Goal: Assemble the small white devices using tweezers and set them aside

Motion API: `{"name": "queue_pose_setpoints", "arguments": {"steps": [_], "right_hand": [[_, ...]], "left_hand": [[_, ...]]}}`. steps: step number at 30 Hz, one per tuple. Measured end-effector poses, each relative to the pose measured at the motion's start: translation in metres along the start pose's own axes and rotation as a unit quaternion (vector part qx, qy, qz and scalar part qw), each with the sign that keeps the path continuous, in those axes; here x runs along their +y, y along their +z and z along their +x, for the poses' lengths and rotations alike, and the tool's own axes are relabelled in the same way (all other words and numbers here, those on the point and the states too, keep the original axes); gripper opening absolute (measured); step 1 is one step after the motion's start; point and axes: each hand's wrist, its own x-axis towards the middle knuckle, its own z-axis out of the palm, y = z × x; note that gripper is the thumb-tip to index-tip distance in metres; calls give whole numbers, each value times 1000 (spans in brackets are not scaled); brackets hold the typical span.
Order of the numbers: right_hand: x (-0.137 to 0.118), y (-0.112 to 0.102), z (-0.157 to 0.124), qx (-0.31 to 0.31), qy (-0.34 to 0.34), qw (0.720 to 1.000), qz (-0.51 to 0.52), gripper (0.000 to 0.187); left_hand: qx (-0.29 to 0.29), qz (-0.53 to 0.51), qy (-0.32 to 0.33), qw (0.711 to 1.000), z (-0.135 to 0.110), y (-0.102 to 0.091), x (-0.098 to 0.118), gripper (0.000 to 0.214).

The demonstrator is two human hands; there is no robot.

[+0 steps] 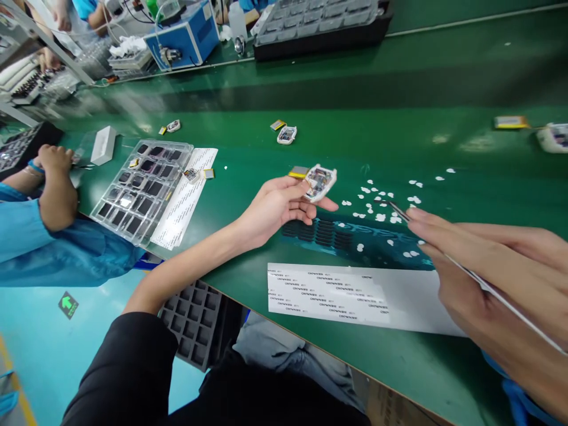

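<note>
My left hand is closed on a small white device housing with an exposed circuit board, pinched between thumb and fingers above the bench. A flat silver-and-yellow battery sits beside the housing, at my fingers. My right hand is closed around slim metal tweezers, whose tip points left at scattered small white stickers on the green mat. Below my left hand lie rows of black adhesive strips on a bluish film. White printed backing paper lies nearer to me.
Left on the bench is a clear tray of dark screens beside another paper sheet. More housings with batteries lie along the far side. A blue box and a black tray stand behind. A co-worker's arm rests at left.
</note>
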Motion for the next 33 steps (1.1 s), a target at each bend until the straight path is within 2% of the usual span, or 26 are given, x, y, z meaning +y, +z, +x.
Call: {"name": "queue_pose_setpoints", "arguments": {"steps": [1, 3, 9, 13, 16, 20, 24, 27, 30, 33], "right_hand": [[2, 0, -3, -20, -5, 1000, 1, 49], [2, -4, -8, -46, -20, 999, 2, 50], [-15, -15, -7, -108, -59, 992, -4, 59], [-21, -8, -3, -96, -77, 992, -29, 58], [-17, -4, -4, -75, -133, 987, -46, 54], [-14, -2, -4, -85, -118, 988, -44, 58], [-14, 2, -5, -75, -147, 984, -61, 57], [-8, 2, -28, -108, -103, 986, -67, 53], [4, -5, -76, -174, -12, 982, -65, 40], [12, -14, -127, -179, 12, 983, -50, 40]], "left_hand": [[-15, -23, -30, 999, 3, -1, -2, 18], [-30, -41, -42, 998, 5, 1, -8, 21], [48, 31, 35, 998, -5, 16, -27, 20], [68, 50, 71, 994, -5, 16, -28, 20], [71, 27, 54, 996, -5, 16, -24, 28], [76, -22, 43, 996, -9, 20, -20, 37], [62, -26, 27, 997, -13, 22, -19, 40], [60, -14, 34, 998, -14, 22, -21, 38], [64, 0, 38, 997, -14, 22, -22, 36], [54, 2, 29, 998, -15, 23, -23, 34]]}}
